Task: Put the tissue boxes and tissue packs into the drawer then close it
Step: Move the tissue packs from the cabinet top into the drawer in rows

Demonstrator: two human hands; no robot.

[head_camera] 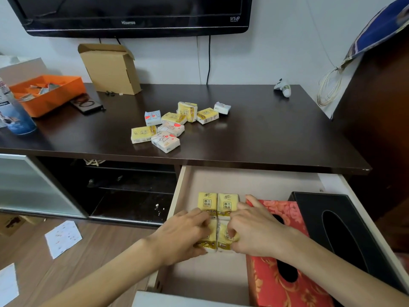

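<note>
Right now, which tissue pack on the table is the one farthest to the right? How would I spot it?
Find the dark table under the TV, then the pile of tissue packs in its middle. At the pile's far right end lies a small white pack with a red mark, beside a yellow pack. It is the only white one at that end.

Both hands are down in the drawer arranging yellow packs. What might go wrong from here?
1. Eight tissue packs lie on the tabletop; closing now would leave them out.
2. The red tissue box and black tissue box fill the drawer's right side, so space may run short.
3. Left hand and right hand could knock the yellow packs askew.
</note>
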